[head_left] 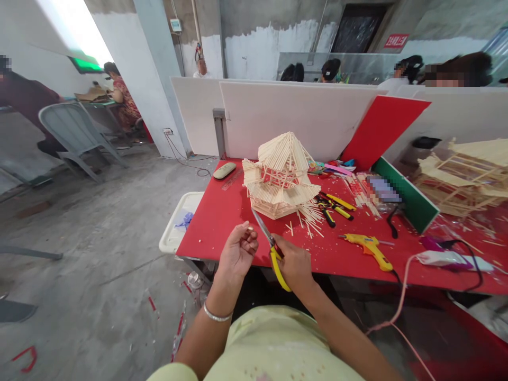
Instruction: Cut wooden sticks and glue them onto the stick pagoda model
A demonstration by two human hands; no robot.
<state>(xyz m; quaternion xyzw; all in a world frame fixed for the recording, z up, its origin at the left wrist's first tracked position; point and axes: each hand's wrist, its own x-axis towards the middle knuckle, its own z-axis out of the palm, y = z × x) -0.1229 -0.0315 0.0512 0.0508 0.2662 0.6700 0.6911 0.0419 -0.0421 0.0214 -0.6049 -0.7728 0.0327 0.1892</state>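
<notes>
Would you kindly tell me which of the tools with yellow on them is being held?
The scissors, gripped in the right hand; the yellow glue gun and the yellow-and-black hand tools lie on the red tabletop.

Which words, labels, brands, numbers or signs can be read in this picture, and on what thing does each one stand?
None can be read with certainty.
Red wall sign: pale characters, too blurred to read.
Faint marking on the red table: too small to read.
White wall box: any text too small to read.
Yellow glue gun and scissors: no readable text.
</notes>
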